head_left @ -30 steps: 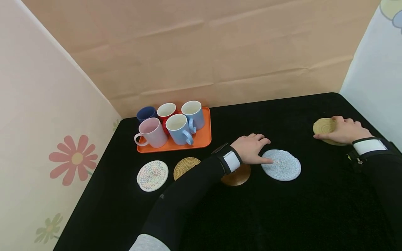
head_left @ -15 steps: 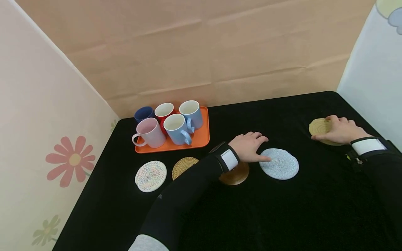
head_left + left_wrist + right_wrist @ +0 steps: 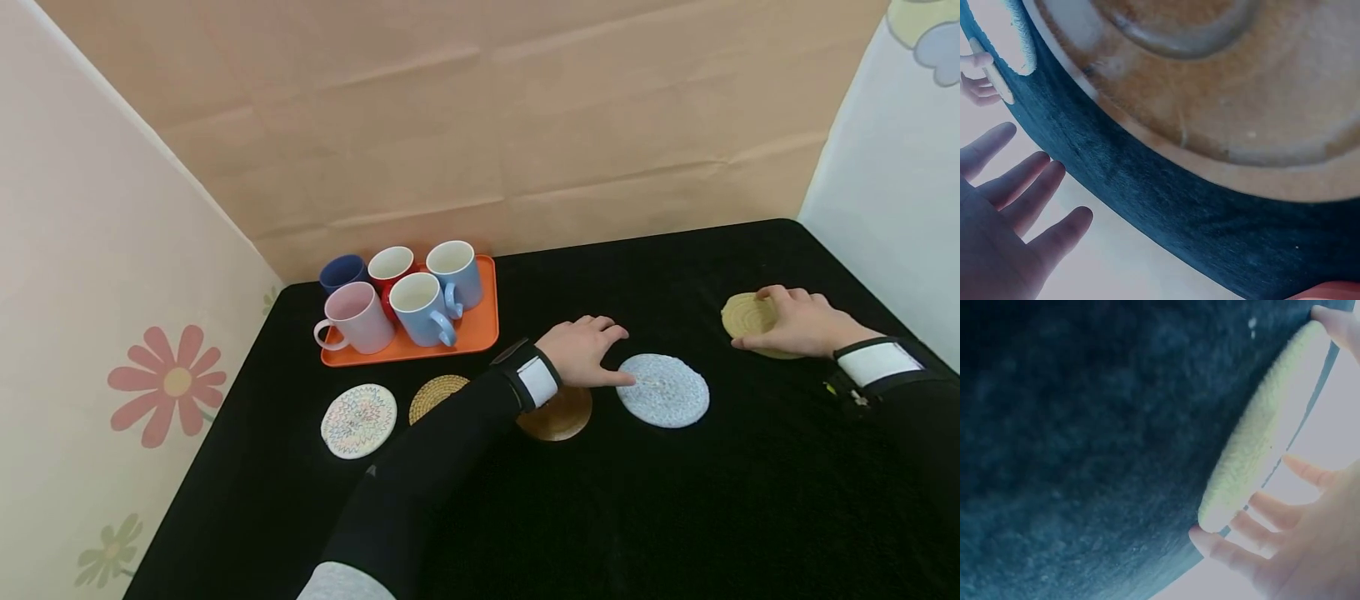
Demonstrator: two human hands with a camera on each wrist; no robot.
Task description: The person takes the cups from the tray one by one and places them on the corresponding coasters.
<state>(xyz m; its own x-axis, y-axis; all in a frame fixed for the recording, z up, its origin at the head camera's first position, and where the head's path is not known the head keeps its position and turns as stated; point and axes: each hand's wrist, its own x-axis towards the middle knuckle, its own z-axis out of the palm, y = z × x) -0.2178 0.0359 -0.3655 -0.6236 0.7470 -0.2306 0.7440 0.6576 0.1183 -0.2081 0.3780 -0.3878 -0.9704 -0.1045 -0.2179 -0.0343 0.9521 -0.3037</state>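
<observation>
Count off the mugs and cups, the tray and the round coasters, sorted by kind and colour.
Light-blue mugs: 2
Pink mug: 1
Red mug: 1
Navy cup: 1
Orange tray: 1
Pale-yellow coaster: 1
Pale-blue coaster: 1
Brown coaster: 1
Tan woven coaster: 1
White patterned coaster: 1
Total: 11

A black table (image 3: 637, 517) carries an orange tray (image 3: 482, 321) near its far left corner; nearer, left to right, lie a patterned white coaster (image 3: 359, 422), a straw coaster (image 3: 431, 398), a brown coaster (image 3: 558, 421) and a pale blue coaster (image 3: 663, 392). Whether the yellow coaster (image 3: 744, 318) touches the table is unclear
</observation>
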